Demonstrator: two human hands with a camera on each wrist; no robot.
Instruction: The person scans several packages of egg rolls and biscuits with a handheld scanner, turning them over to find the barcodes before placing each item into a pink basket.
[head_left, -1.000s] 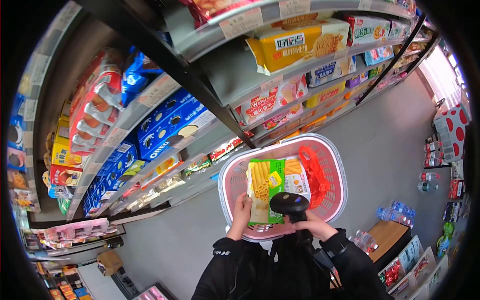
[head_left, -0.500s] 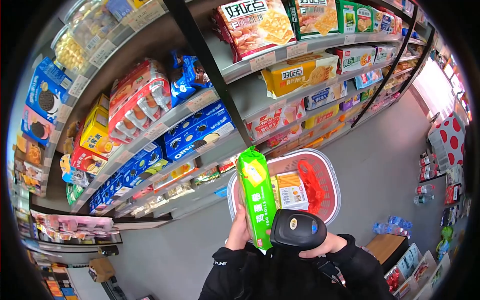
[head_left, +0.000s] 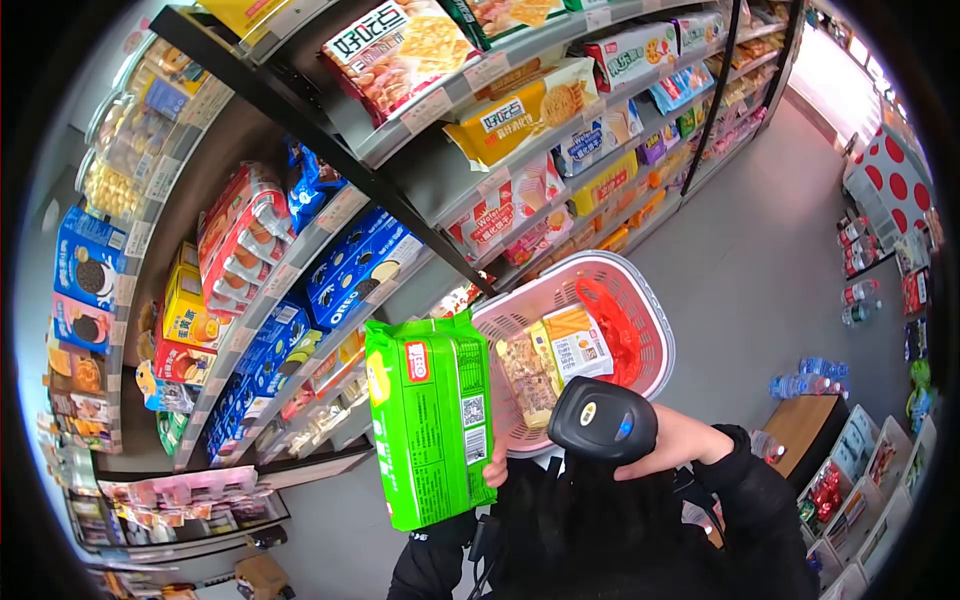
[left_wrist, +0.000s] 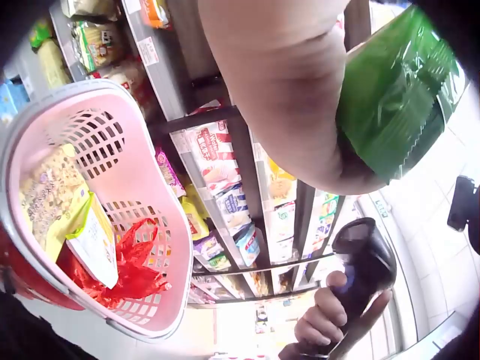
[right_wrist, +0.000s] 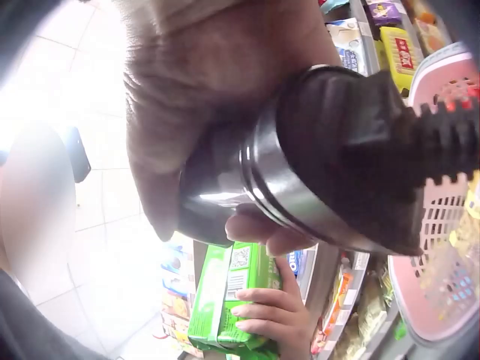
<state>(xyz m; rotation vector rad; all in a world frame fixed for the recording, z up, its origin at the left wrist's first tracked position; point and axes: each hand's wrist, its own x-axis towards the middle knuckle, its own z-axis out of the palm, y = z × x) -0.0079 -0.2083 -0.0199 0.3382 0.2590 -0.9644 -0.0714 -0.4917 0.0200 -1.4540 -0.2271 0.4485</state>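
Note:
A green snack package (head_left: 430, 420) is held up by my left hand (head_left: 496, 466), its back with a barcode turned toward the head camera. The right wrist view shows the left fingers (right_wrist: 271, 319) gripping this package (right_wrist: 225, 296). My right hand (head_left: 680, 441) grips a black handheld scanner (head_left: 603, 420), whose head is to the right of the package; the left wrist view shows the hand (left_wrist: 322, 319) round the scanner's handle (left_wrist: 360, 289). Behind them is a pink basket (head_left: 655, 350) holding flat food packs (head_left: 530, 375) and a red plastic bag (head_left: 615, 335).
Shelves of biscuits and snacks (head_left: 510, 215) run along the left and up to the top right. Grey floor (head_left: 730, 260) extends right of the basket. Water bottles (head_left: 805, 385) stand near a wooden-topped unit (head_left: 805, 430) at the right.
The green package has come up out of the basket, moved left and turned to show its back. Another pack beneath is now visible. The scanner has risen from its earlier lower pose.

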